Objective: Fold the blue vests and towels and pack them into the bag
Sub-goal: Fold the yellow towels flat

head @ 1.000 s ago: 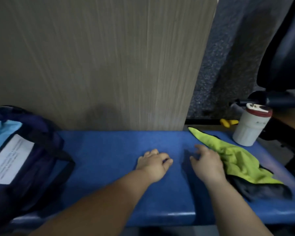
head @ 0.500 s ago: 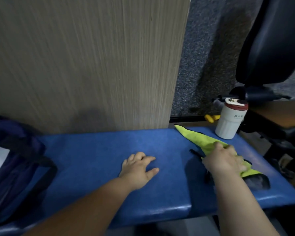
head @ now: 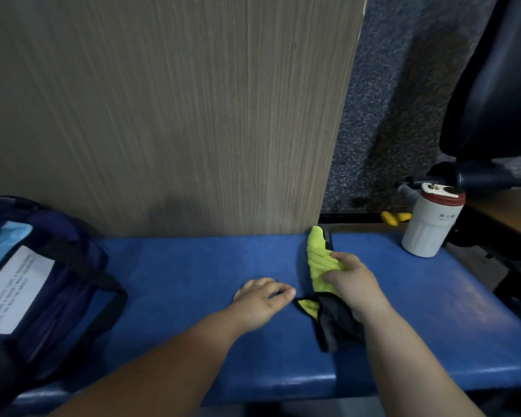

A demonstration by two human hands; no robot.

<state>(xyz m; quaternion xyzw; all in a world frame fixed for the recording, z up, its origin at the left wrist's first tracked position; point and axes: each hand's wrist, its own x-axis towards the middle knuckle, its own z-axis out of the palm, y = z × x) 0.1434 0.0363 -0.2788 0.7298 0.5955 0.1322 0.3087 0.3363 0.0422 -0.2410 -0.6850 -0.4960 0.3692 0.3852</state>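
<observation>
- Centrally, the right hand [head: 352, 288] grips a bunched towel [head: 321, 266], with thumb and fingers curled round its middle.
- Towel: yellow-green on the far part and dark grey on the near part. It lies lengthwise on the blue padded bench [head: 178, 266], with its far tip close to the wooden panel [head: 178, 100].
- Left hand [head: 260, 302]: palm down on the bench, fingers relaxed and holding nothing, just left of the towel. Whether its fingertips touch the cloth cannot be told.
- Bag [head: 57, 266]: dark blue, at the bench's left end. Light blue fabric [head: 0, 242] shows inside it, and a white printed sheet [head: 15, 293] lies on it.
- White tumbler [head: 430, 224]: red-lidded and upright at the bench's far right corner, well apart from the towel.
- Yellow object [head: 396, 217]: behind the bench near the tumbler, too small to identify.
- Black office chair [head: 494, 85]: upper right.
</observation>
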